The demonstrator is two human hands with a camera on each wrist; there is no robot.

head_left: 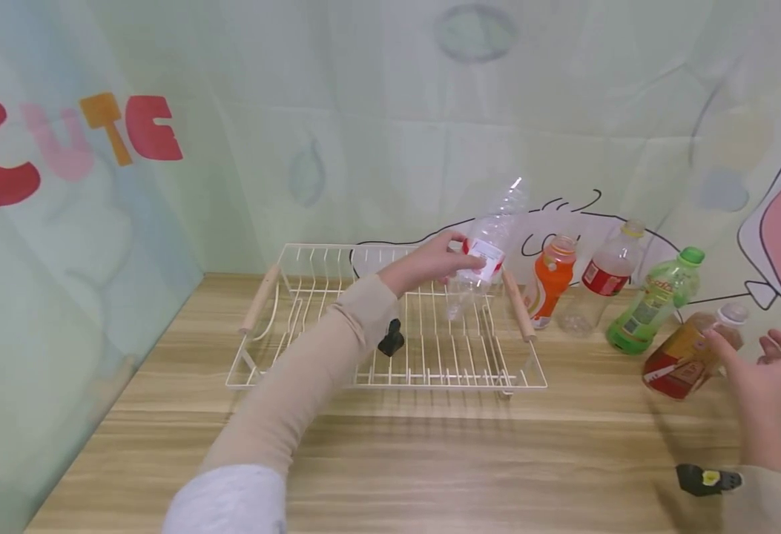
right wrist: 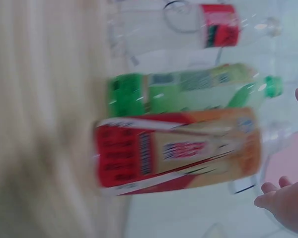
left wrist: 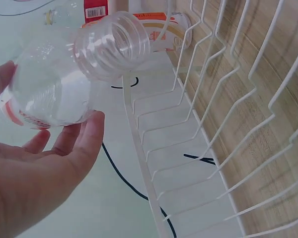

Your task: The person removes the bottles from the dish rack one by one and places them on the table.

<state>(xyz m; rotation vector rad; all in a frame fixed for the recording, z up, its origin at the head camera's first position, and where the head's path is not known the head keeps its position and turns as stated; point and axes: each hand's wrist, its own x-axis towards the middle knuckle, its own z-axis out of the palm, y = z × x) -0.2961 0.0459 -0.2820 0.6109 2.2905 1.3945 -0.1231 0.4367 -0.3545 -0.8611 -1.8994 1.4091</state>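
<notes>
My left hand [head_left: 440, 261] grips a clear plastic bottle [head_left: 493, 230] with a red-and-white label. The bottle is tilted mouth-down over the right part of a white wire dish rack [head_left: 390, 386], its base pointing up. In the left wrist view, its threaded mouth [left wrist: 131, 42] is uncapped and close to the rack's wires. My right hand [head_left: 770, 371] is held with fingers apart beside a bottle with a red and tan label [head_left: 687, 356]. In the right wrist view, a gap shows between that hand [right wrist: 288, 203] and the label.
Right of the rack stand an orange-wrapped bottle [head_left: 550, 282], a clear bottle with a red label [head_left: 607, 274] and a green-capped bottle [head_left: 653, 304]. The rack has wooden handles [head_left: 518, 308]. A printed curtain [head_left: 263, 148] hangs behind the wooden table [head_left: 463, 460].
</notes>
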